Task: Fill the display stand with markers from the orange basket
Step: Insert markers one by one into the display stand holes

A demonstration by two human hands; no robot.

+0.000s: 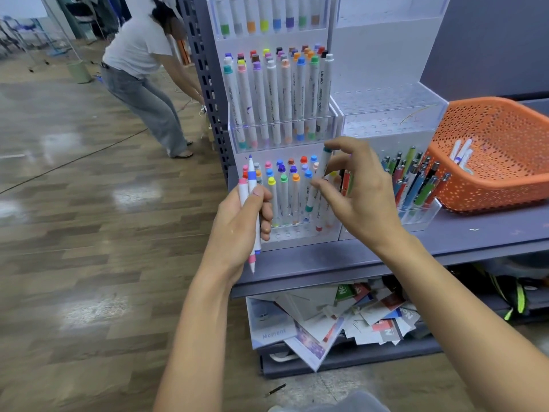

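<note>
The white tiered display stand [334,233] on the grey shelf holds rows of white markers with coloured caps. My left hand [242,224] grips two white markers [251,185], one with pink bands and one with blue, upright in front of the stand's lowest tier. My right hand [353,194] pinches a teal-capped marker [317,181], tilted over the right end of that tier. The orange basket [505,185] sits to the right on the shelf with a few white markers [462,153] inside.
A clear tray of coloured pens [416,179] stands between the stand and the basket. A person [142,75] bends over at the shelf's far left end. Loose booklets [341,319] are piled on the lower shelf. Wooden floor spreads to the left.
</note>
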